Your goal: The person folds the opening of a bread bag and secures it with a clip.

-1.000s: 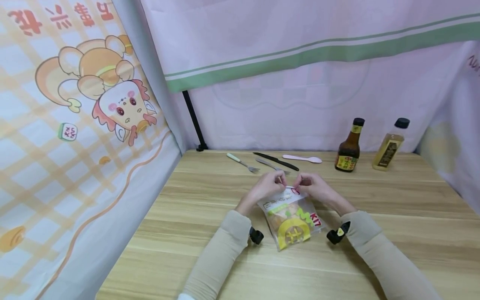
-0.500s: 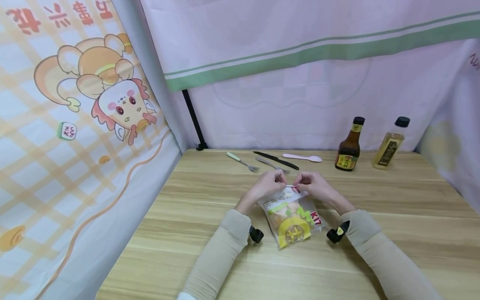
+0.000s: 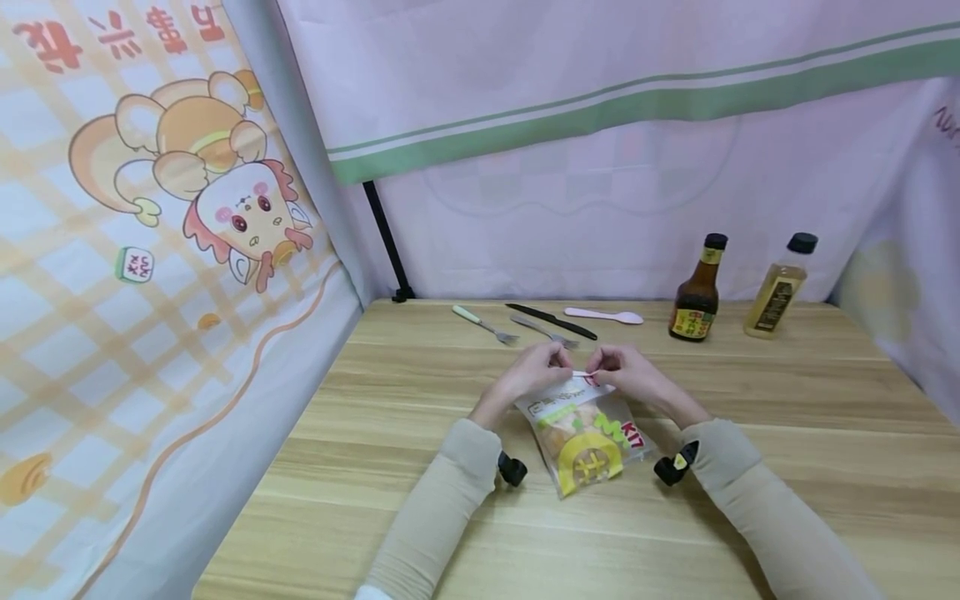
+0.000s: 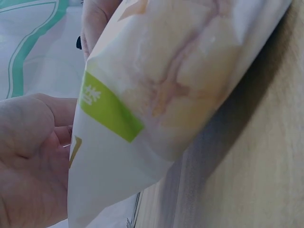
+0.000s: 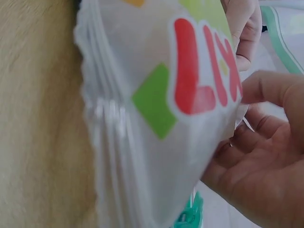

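A clear plastic food bag [image 3: 588, 442] with yellow, green and red print lies tilted above the wooden table, pale bread-like food showing through it. At its top edge my left hand [image 3: 534, 371] pinches the left part of the rim. Just beside it, my right hand [image 3: 633, 379] pinches the same edge on the right. Close up in the left wrist view, the bag [image 4: 156, 95] shows its food and a green label. In the right wrist view the bag [image 5: 166, 95] has red letters and a crimped side seam, with my right thumb and fingers at its edge.
Behind my hands lie a green-handled fork [image 3: 486, 325], another fork [image 3: 543, 331], a black knife [image 3: 552, 322] and a pink spoon [image 3: 604, 316]. A brown sauce bottle [image 3: 694, 292] and a pale yellow bottle [image 3: 780, 289] stand at the back right. Cloth walls [image 3: 585, 217] border the table.
Both hands keep pinching the bag's top edge in nearly the same place. The bag's upper printed part shifts and creases slightly.
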A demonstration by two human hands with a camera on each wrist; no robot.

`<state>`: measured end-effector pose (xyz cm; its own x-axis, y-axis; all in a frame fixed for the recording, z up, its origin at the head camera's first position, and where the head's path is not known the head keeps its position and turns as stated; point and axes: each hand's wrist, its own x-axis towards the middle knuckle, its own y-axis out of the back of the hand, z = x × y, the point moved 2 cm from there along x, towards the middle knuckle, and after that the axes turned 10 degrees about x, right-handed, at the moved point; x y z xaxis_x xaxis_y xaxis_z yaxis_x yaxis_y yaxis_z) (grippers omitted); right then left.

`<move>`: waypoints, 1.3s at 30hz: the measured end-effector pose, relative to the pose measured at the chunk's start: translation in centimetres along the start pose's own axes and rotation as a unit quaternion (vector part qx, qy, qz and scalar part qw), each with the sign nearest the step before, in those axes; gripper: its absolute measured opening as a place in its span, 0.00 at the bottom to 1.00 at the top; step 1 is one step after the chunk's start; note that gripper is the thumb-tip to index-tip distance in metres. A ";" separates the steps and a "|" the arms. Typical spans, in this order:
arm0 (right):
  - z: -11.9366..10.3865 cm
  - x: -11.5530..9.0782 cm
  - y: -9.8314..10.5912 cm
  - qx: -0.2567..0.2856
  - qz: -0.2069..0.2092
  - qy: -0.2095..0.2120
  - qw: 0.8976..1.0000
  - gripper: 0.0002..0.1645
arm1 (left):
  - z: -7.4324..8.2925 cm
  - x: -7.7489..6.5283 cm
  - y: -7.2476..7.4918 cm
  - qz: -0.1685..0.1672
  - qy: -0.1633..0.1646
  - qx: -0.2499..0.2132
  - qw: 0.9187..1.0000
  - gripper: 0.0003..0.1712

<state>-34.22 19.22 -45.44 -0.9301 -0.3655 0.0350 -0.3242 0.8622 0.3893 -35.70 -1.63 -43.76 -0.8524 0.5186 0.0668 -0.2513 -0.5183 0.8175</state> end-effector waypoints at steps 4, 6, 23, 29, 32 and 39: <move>0.0 0.0 0.1 0.004 0.000 -0.006 1.000 0.08 | 0.0 0.0 0.0 0.004 -0.004 0.002 1.000 0.05; 0.1 0.0 0.1 0.007 -0.003 -0.007 1.000 0.09 | 0.0 0.0 -0.1 0.002 -0.003 -0.001 1.000 0.06; 0.4 -0.3 0.9 0.049 -0.024 -0.046 0.997 0.20 | -0.1 -0.1 0.1 0.028 0.045 -0.007 0.999 0.07; 0.3 -0.4 1.2 0.039 -0.034 -0.061 0.997 0.19 | -0.1 -0.2 0.3 0.033 0.049 -0.005 0.998 0.06; 0.3 -0.5 1.5 0.043 -0.038 -0.071 0.996 0.20 | -0.2 -0.1 0.2 0.040 0.056 0.001 0.998 0.06; 0.2 -0.6 1.8 0.061 -0.046 -0.092 0.993 0.22 | -0.5 0.1 0.0 0.059 0.067 0.011 0.996 0.05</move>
<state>-34.30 21.06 -44.89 -0.9078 -0.3842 -0.1684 -0.4172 0.8686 0.2675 -35.97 -1.92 -44.01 -0.9290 0.3598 0.0870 -0.1380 -0.5546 0.8206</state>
